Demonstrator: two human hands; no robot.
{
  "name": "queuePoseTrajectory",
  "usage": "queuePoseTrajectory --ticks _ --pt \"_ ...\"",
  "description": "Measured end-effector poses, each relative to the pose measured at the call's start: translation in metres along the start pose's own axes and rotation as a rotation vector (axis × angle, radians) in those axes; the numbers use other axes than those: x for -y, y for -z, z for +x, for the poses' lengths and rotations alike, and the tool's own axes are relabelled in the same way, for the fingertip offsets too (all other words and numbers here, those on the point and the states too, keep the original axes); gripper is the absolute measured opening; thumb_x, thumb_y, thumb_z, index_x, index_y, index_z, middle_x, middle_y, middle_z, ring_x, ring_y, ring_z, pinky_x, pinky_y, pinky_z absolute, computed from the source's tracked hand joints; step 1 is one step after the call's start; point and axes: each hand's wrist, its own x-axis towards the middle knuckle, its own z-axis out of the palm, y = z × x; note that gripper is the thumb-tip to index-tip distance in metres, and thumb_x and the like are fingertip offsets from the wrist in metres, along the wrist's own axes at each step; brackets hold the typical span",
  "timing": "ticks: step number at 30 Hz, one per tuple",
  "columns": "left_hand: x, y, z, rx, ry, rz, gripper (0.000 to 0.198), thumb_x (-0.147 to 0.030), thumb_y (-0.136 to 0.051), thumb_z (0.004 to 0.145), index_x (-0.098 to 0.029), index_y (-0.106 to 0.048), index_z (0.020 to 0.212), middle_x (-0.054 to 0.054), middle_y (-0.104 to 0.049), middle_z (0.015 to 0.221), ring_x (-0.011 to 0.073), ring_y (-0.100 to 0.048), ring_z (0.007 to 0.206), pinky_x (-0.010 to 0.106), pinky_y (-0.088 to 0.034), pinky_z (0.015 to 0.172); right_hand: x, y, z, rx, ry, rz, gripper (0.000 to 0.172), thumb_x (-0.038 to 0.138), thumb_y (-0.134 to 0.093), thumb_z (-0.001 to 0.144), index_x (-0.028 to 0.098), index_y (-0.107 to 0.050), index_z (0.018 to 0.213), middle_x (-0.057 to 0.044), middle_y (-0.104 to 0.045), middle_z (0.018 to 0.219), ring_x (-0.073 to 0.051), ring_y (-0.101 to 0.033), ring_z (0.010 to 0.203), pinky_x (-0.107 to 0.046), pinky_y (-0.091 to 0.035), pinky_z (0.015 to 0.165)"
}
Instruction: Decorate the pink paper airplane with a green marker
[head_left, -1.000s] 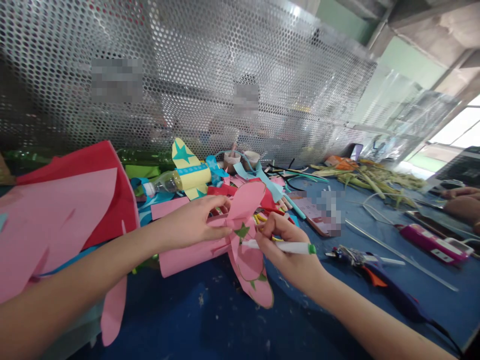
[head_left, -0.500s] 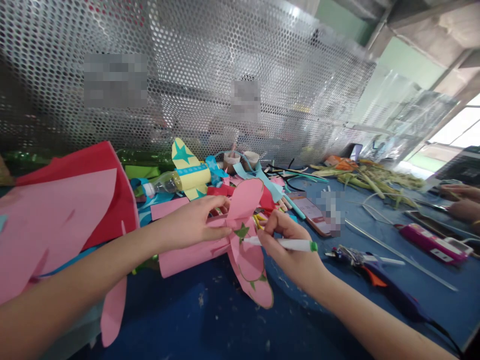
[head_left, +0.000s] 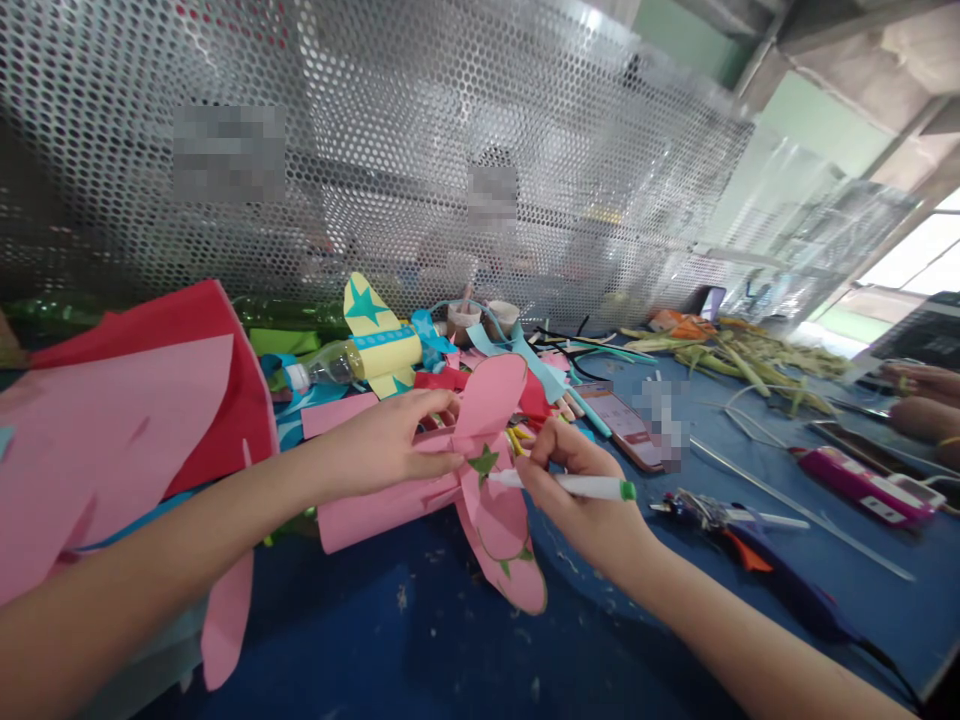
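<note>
A pink paper craft [head_left: 390, 512], a rolled tube with rounded fins, lies in front of me on the blue table. My left hand [head_left: 405, 437] is closed on it, thumb on the near side and fingers partly hidden behind the paper. In my right hand [head_left: 574, 470] is a white marker [head_left: 598, 487] with a green end, pinched like a pen. Its tip points left at a green star [head_left: 484, 460] on the pink paper; I cannot tell whether it touches. More green marks show on the lower fin [head_left: 525, 580].
Behind sits a plastic bottle [head_left: 330, 364] wrapped in yellow paper with blue stars. Large pink sheets [head_left: 112, 430] lie left. A phone [head_left: 622, 425], a glue gun [head_left: 780, 575] and a magenta device [head_left: 866, 485] lie right. Another person's hand [head_left: 926, 418] is at the right edge.
My hands, the marker and the pink paper craft keep almost the same places. The other person's hands at the right edge have shifted slightly.
</note>
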Motion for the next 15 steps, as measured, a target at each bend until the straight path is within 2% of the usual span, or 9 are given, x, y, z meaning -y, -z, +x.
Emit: queuePoseTrajectory --ticks 7,11,15 --pt "-0.0017 0.0004 0.0001 -0.005 0.0 -0.004 0.033 -0.046 -0.059 0.087 -0.017 -0.055 0.101 0.009 -0.065 0.104 0.0251 -0.061 0.091 0.034 -0.045 0.078 -0.0017 -0.0008 -0.0009 0.025 0.017 -0.01 0.022 0.019 -0.055 0.079 0.025 -0.039 0.066 0.007 -0.042 0.059 -0.011 -0.037 0.054 -0.026 -0.032 0.053" --pt "0.0008 -0.0018 0.0023 -0.019 -0.005 -0.028 0.033 -0.045 -0.061 0.083 -0.018 -0.056 0.101 0.008 -0.066 0.104 0.0246 -0.062 0.09 0.033 -0.046 0.077 -0.0007 -0.0011 0.0006 -0.013 0.001 -0.003 0.02 0.02 -0.054 0.078 0.025 -0.038 0.065 0.008 -0.039 0.057 -0.011 -0.035 0.053 -0.025 -0.03 0.051" --pt "0.0043 -0.0036 0.0031 -0.039 -0.031 -0.024 0.035 -0.047 -0.061 0.082 -0.018 -0.056 0.1 0.009 -0.067 0.106 0.0252 -0.062 0.091 0.033 -0.047 0.076 0.0015 -0.0008 0.0005 0.011 0.016 0.003 0.021 0.022 -0.055 0.078 0.024 -0.039 0.065 0.007 -0.041 0.058 -0.011 -0.037 0.053 -0.025 -0.032 0.051"
